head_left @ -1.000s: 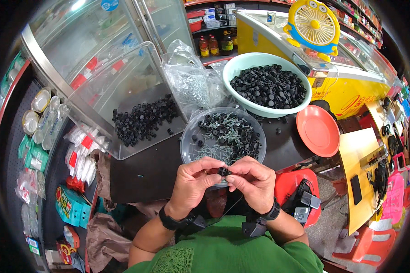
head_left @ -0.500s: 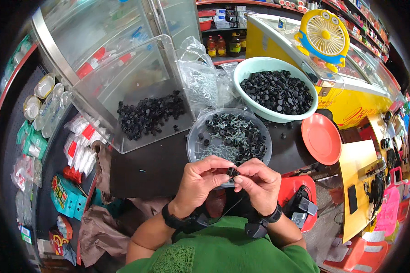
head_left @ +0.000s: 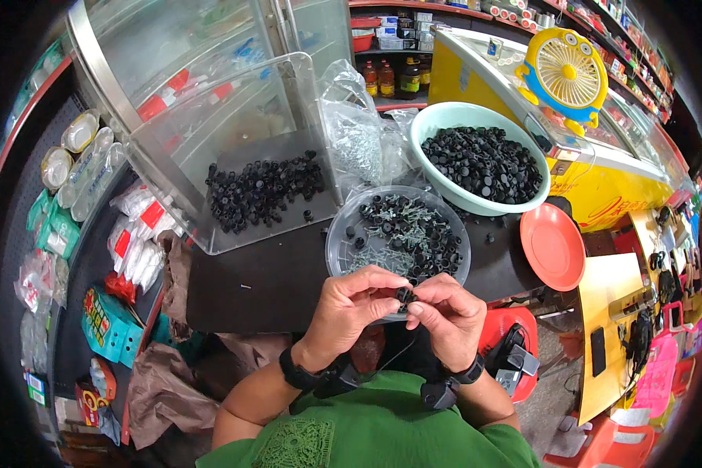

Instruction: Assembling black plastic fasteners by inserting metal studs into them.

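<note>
Left hand [head_left: 351, 308] and right hand [head_left: 446, 313] meet just above the near rim of the clear round tub [head_left: 343, 242]. Fingertips of both pinch one small black plastic cap [head_left: 403, 296] between them; whether a screw is already seated in it, cannot tell.

Judgement: the step is fitting cap to screw. Best done with the cap held steady in one pinch and the other hand turning, kept over the tub so a dropped part falls back in.

Tub holds loose black caps mixed with grey screws. Beyond it to the left, a clear open box [head_left: 288, 78] with more black caps. To the right, a pale green basin [head_left: 429, 125] heaped with caps; orange plate [head_left: 552, 246] beside it.
</note>
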The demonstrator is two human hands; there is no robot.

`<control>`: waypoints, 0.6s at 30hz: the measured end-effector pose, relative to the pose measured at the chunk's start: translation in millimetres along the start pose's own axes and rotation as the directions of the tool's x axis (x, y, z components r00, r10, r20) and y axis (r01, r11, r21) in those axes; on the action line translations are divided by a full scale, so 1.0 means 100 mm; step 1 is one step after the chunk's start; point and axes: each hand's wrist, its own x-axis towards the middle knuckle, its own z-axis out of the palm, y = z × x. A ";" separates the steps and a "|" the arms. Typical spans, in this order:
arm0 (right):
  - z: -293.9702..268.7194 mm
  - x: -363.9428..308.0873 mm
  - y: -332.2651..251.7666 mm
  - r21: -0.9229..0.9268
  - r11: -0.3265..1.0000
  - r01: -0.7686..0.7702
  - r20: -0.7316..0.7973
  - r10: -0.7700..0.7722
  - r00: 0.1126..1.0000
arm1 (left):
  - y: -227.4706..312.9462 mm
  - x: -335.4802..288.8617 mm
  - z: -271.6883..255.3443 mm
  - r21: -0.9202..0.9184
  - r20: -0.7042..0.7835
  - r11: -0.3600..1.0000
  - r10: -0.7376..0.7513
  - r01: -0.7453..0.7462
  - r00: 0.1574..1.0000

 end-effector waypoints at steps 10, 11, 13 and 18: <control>0.01 0.01 0.00 -0.005 1.000 0.029 0.003 -0.029 1.000 | 0.00 0.00 -0.01 -0.019 0.003 1.000 0.006 -0.005 1.000; 0.01 0.01 0.00 -0.006 1.000 0.029 0.004 -0.029 1.000 | 0.00 0.01 -0.01 -0.017 0.000 1.000 0.003 -0.003 1.000; 0.02 0.01 -0.02 -0.006 1.000 0.029 -0.005 -0.029 1.000 | 0.00 0.01 -0.01 -0.015 -0.004 1.000 0.001 -0.001 1.000; 0.02 0.02 0.00 -0.020 0.999 0.038 0.010 -0.038 0.999 | -0.01 0.02 -0.01 -0.044 -0.001 0.999 0.004 -0.004 1.000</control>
